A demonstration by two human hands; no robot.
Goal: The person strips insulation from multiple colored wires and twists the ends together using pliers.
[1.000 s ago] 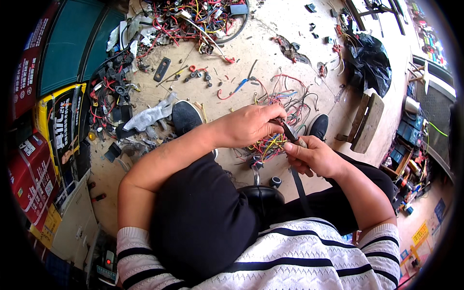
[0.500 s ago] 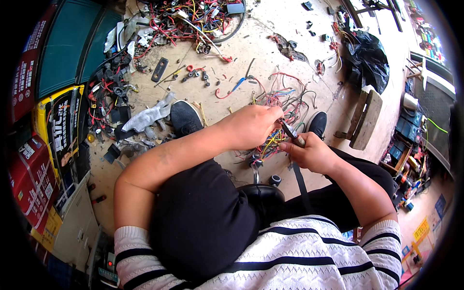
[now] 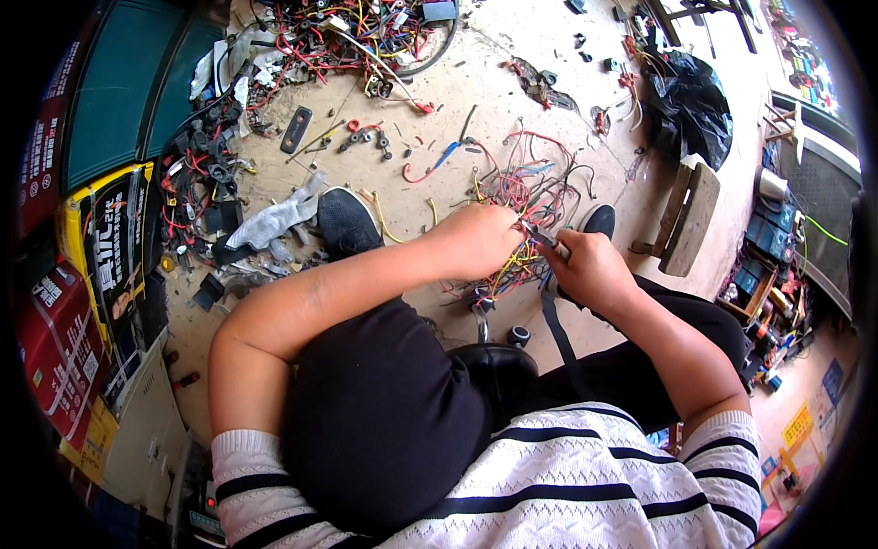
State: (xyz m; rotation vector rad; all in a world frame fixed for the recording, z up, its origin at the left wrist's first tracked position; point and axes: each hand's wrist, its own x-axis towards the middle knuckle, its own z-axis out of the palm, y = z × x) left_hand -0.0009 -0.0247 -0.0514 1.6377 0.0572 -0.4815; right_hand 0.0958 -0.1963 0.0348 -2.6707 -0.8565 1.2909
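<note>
Over the tangle of coloured wires (image 3: pixel 540 197) on the floor, my two hands meet. A short hand tool with a grey metal front (image 3: pixel 542 238) and a brownish grip sits in my right hand (image 3: pixel 590 267), its fingers wrapped round it. Whether it is a knife or another tool is too small to tell. My left hand (image 3: pixel 480 240) is closed at the metal end of the tool; what its fingertips pinch is hidden. Beneath and around both hands lie red, yellow, blue and black wires.
My shoes (image 3: pixel 347 222) flank the wires. A bigger heap of wires (image 3: pixel 366 37) lies far off, with black connectors (image 3: pixel 210 165) and a grey glove (image 3: pixel 274 220) at left. A black plastic bag (image 3: pixel 688 105) and a wooden block (image 3: pixel 690 220) are at right. Boxes (image 3: pixel 110 247) line the left.
My right hand has turned and shifted slightly up, so less of the tool shows. My left hand has moved slightly left and down, still closed.
</note>
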